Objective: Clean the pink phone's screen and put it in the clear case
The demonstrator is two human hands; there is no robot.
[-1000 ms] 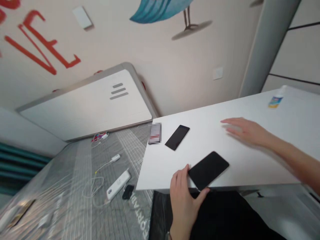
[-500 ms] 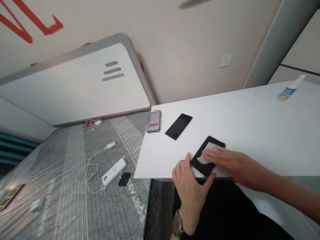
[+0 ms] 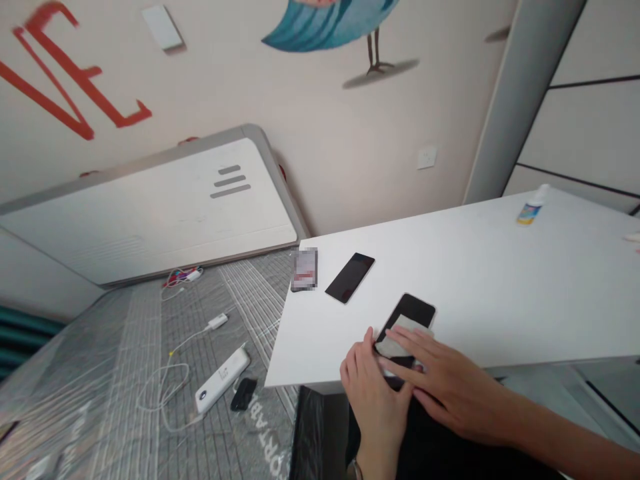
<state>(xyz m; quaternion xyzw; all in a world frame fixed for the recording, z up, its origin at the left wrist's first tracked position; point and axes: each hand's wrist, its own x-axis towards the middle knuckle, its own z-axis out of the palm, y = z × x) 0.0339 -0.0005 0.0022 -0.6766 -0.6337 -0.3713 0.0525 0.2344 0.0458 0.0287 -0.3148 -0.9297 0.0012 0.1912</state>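
A black smartphone point(image 3: 417, 308) lies tilted at the near edge of the white table. My left hand point(image 3: 373, 383) grips its near end, thumb on one side and fingers on the other. Over its dark face is a pale grey wiping cloth point(image 3: 400, 327), pressed down by the fingers of my right hand point(image 3: 445, 380). Those fingers are stretched and slightly spread on the cloth, and they cover the phone's lower part. Farther left on the table rests a second dark smartphone point(image 3: 350, 277), touched by neither hand.
A blurred-out flat item point(image 3: 305, 269) sits at the table's left corner. A spray bottle point(image 3: 532, 207) stands at the far right of the white table point(image 3: 480, 280). On the plastic-covered mattress point(image 3: 125, 333) lie a white power bank point(image 3: 223, 380), a small black object point(image 3: 243, 394) and white cables.
My right hand has slid the cloth toward the phone's near end, close to my left hand, with its fingers more spread. The camera view has tilted up, showing more wall.
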